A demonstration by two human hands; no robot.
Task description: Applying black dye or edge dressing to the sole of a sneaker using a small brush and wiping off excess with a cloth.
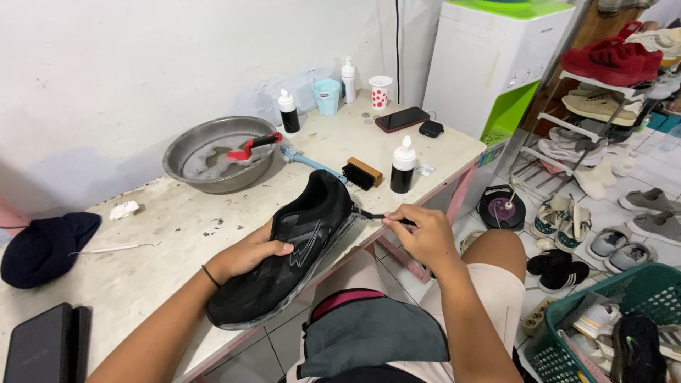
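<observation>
- The worktop [177,220] is white and stained, pushed against a pale wall; its left end runs out of view.
- A white and green cabinet [496,64] stands past the worktop's far right corner, its top cut off.
- A shoe rack [603,106] on the right carries red, tan and white shoes; more pairs lie on the tiled floor below it.
- A green basket [631,291] at the lower right holds several shoes, only partly visible.
- A steel basin [188,145] sits at the back of the worktop with soapy water and a red-handled brush [250,147] lying in it.
- The black sneaker [291,248] lies on its side at the front edge of the worktop, toe toward the far side, sole overhanging toward the person.
- The left hand [248,252] is clamped on the sneaker's upper, thumb across it.
- The right hand [422,234] is closed on a thin dark brush [369,214] whose tip meets the sneaker's sole edge; its handle is mostly hidden in the fingers.
- A dark cap [46,245] and a black case [46,344] lie at the left; the case is cut off.
- Behind the sneaker lie a blue brush [305,159], a wooden brush [363,172] and a black bottle [402,167].
- Further back stand two more bottles, a blue cup [327,96], a dotted cup [380,91] and a phone [401,118].
</observation>
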